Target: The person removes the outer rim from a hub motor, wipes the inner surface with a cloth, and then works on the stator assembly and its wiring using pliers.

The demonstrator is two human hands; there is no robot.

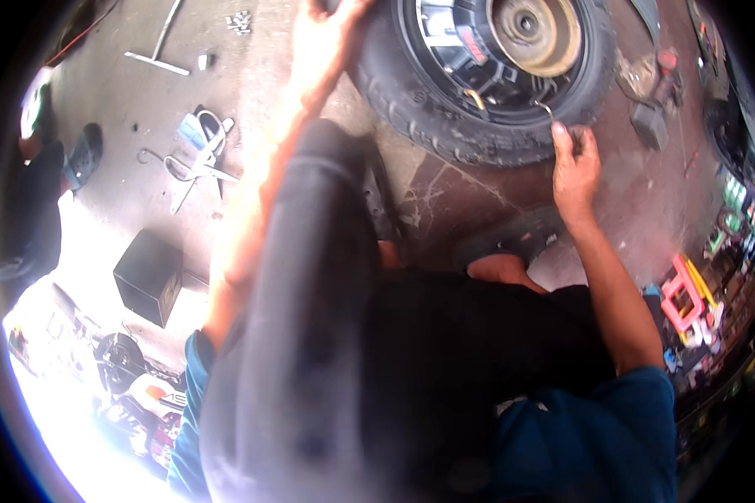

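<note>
My left hand [327, 38] presses flat on the upper edge of the scooter wheel [486, 71] lying on the concrete floor [143, 92], steadying its tyre. My right hand [575, 163] pinches a thin wire hook [548, 109] at the rim nearest me. Scattered tools [197, 155] lie well apart, to my left.

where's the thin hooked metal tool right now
In the head view, the hooked tool is upper right, pinched in the right hand, its curved tip at the wheel rim just inside the tyre.
</note>
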